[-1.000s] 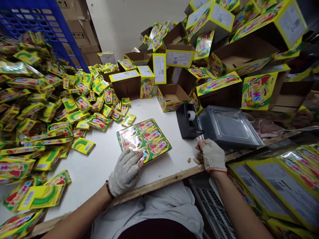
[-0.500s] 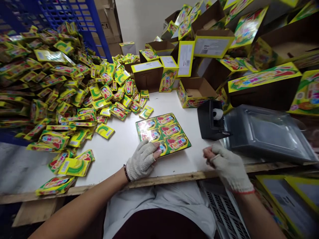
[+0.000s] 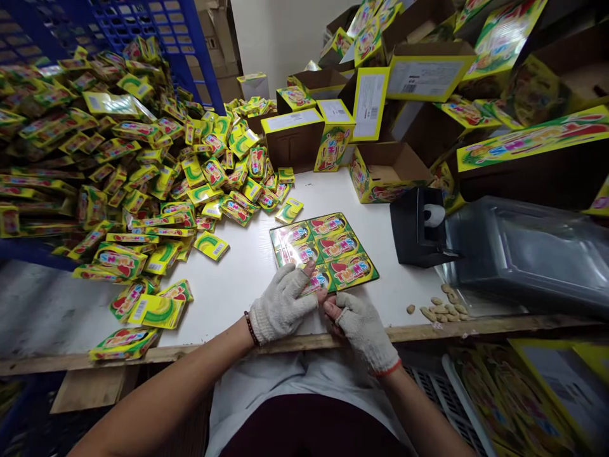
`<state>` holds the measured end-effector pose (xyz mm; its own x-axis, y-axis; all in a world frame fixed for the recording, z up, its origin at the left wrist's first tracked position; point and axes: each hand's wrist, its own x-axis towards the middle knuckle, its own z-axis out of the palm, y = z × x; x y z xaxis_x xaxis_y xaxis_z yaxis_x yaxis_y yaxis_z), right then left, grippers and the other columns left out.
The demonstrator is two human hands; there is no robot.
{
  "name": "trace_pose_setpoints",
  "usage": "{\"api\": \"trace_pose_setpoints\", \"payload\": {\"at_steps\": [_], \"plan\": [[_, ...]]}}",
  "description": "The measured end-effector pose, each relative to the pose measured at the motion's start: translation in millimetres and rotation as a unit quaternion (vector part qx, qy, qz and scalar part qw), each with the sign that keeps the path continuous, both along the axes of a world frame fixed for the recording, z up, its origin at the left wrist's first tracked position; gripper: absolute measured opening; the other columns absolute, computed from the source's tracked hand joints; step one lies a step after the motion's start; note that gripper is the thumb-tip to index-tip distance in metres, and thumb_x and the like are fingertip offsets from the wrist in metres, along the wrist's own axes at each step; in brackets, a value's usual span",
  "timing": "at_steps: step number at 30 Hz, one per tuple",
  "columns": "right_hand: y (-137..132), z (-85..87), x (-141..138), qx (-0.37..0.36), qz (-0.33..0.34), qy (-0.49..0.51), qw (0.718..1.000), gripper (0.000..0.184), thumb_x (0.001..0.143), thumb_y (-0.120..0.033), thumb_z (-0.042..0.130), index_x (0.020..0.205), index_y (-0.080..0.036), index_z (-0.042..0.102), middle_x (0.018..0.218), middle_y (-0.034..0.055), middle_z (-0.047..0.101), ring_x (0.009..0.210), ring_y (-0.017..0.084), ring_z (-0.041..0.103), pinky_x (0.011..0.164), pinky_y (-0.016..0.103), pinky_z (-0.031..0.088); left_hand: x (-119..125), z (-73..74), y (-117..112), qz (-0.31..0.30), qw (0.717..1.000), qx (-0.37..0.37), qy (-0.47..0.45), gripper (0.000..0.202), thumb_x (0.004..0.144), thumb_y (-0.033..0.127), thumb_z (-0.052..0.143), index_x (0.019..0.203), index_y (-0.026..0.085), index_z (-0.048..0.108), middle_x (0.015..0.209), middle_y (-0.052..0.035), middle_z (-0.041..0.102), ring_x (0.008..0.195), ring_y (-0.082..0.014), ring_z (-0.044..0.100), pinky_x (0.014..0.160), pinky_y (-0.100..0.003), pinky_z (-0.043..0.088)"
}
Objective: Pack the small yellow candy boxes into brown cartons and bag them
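the single camera is worn on the head and looks forward and down from quite near, with the lap [image 3: 257,376] at the bottom, the left hand [image 3: 284,304] and the right hand [image 3: 360,327] below the middle, and beyond the white table [image 3: 233,279] the wall [image 3: 280,38] at the top.

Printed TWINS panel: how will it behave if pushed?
The printed panel is probably stiff, given its straight edges. Glare suggests a glossy, perhaps slippery face. Lying flat on the white table, it would likely slide rather than tip.
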<state>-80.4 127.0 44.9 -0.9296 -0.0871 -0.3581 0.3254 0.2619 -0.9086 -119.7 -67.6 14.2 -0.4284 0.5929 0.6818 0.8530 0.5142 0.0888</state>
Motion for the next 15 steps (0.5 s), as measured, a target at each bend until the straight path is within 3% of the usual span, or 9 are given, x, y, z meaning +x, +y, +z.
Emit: {"api": "trace_pose_setpoints", "payload": {"at_steps": [3,5,7,10,13,15], "plan": [[0.4,-3.9,-3.2,0.008,-0.010,-0.018,1.000,0.041,0.073,-0.061,0.058,0.064,-0.022,0.057,0.045,-0.0024,0.051,0.041,0.011,0.043,0.041,0.024,0.032,2.3,9.9,8.4,0.015,0.999,0.012,-0.045,0.026,0.092,0.033,0.053,0.110,0.022,0.067,0.137,-0.0166,0.059,0.118,-0.0268,0.060,0.101,-0.049,0.046],[1.3,-5.6,-5.4,0.010,-0.010,-0.046,0.999,0.039,0.069,-0.059,0.061,0.065,-0.021,0.058,0.045,-0.0023,0.053,0.040,0.011,0.044,0.039,0.023,0.032,3.4,15.1,17.2,0.046,0.996,0.053,-0.061,0.020,0.092,0.037,0.057,0.098,0.022,0.069,0.122,-0.0129,0.067,0.108,-0.0251,0.063,0.096,-0.046,0.048],[3.6,-5.5,-5.4,-0.019,-0.006,-0.095,0.995,0.036,0.065,-0.055,0.067,0.071,-0.021,0.061,0.046,-0.0032,0.055,0.040,0.011,0.047,0.038,0.021,0.034,3.8,17.0,24.6,0.077,0.992,0.084,-0.057,0.014,0.090,0.034,0.062,0.089,0.022,0.068,0.112,-0.0101,0.070,0.101,-0.0234,0.064,0.092,-0.043,0.049],[8.6,-2.8,-0.9,-0.088,-0.036,-0.133,0.987,0.041,0.065,-0.056,0.071,0.082,-0.020,0.063,0.060,-0.0008,0.065,0.044,0.011,0.054,0.040,0.021,0.040,3.2,14.3,27.0,0.086,0.992,0.084,-0.039,0.005,0.088,0.026,0.063,0.089,0.022,0.066,0.109,-0.0093,0.070,0.099,-0.0223,0.063,0.090,-0.041,0.050],[14.0,-2.0,0.2,-0.131,-0.106,-0.123,0.978,0.047,0.070,-0.066,0.067,0.077,-0.021,0.057,0.073,0.0041,0.070,0.047,0.012,0.059,0.040,0.023,0.043,2.0,9.8,23.2,0.078,0.993,0.082,-0.035,0.009,0.087,0.021,0.061,0.094,0.021,0.065,0.111,-0.0098,0.070,0.101,-0.0222,0.063,0.092,-0.042,0.049],[20.4,-4.0,-8.5,-0.134,-0.119,-0.129,0.975,0.049,0.071,-0.070,0.065,0.073,-0.023,0.052,0.068,0.0041,0.068,0.046,0.014,0.058,0.039,0.025,0.044,3.8,8.6,26.4,0.082,0.993,0.075,-0.037,0.013,0.085,0.020,0.060,0.097,0.021,0.065,0.113,-0.0102,0.069,0.101,-0.0230,0.062,0.092,-0.043,0.049]]}}
